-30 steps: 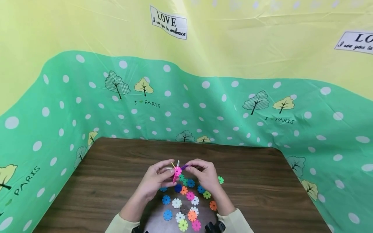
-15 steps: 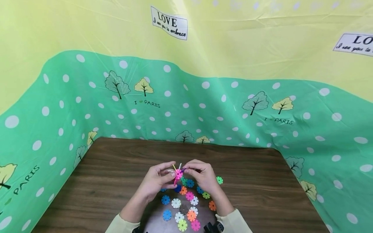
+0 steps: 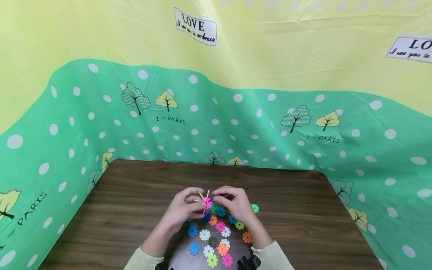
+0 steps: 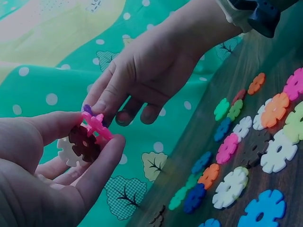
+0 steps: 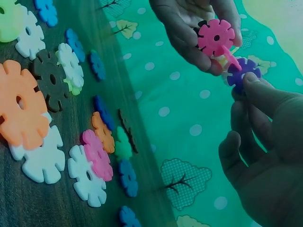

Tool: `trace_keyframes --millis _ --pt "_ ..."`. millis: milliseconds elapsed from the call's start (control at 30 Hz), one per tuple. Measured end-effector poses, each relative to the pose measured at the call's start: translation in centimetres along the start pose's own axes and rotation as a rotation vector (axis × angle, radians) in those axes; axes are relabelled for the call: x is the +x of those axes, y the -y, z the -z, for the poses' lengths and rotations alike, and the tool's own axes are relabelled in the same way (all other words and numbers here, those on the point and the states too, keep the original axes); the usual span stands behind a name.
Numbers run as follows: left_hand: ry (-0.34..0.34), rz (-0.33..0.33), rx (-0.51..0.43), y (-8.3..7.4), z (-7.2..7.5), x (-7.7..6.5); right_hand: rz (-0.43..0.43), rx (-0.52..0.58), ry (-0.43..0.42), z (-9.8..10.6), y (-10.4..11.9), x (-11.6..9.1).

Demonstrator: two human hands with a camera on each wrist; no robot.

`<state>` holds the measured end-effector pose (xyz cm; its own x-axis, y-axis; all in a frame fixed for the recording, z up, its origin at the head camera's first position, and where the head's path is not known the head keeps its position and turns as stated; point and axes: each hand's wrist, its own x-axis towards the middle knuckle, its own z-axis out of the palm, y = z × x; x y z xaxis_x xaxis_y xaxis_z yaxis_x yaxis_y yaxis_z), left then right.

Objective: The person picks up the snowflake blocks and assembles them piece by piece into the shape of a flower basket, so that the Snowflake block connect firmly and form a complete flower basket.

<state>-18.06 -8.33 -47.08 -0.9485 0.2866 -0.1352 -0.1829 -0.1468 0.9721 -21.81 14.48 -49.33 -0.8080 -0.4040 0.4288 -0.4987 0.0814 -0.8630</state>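
My left hand (image 3: 176, 209) holds a small cluster of joined snowflake discs above the table, thumb and fingers pinching it. In the right wrist view a pink snowflake disc (image 5: 216, 39) faces the camera, with another pink piece standing out from it. A brown disc (image 4: 84, 143) and a white disc (image 4: 66, 153) show in the cluster from the left wrist. Between thumb and forefinger, my right hand (image 3: 235, 204) pinches a purple snowflake disc (image 5: 243, 73) at the edge of the pink piece. Its other fingers are loosely bent.
Loose snowflake discs in several colours lie on the dark wooden table (image 3: 135, 210) beneath and in front of the hands, among them a blue disc (image 3: 194, 249) and an orange disc (image 3: 247, 237). A patterned green and yellow cloth (image 3: 249, 112) hangs behind.
The right hand has shifted slightly left, bringing the purple disc in against the pink cluster. The cluster has turned and lowered a little in the left hand.
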Motion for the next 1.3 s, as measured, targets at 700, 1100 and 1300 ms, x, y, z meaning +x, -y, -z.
trace_keyframes --millis 700,1100,1300 --pt "-0.175 -0.049 -0.086 -1.2 1.8 0.0 -0.242 -0.454 0.269 -1.0 -4.8 5.2" --pt "-0.173 -0.047 -0.087 -1.5 2.0 0.0 -0.361 -0.487 0.324 -1.2 -6.0 7.0" --pt "-0.173 -0.043 -0.074 -1.5 2.0 -0.1 -0.351 -0.542 0.355 -1.4 -6.1 7.2"
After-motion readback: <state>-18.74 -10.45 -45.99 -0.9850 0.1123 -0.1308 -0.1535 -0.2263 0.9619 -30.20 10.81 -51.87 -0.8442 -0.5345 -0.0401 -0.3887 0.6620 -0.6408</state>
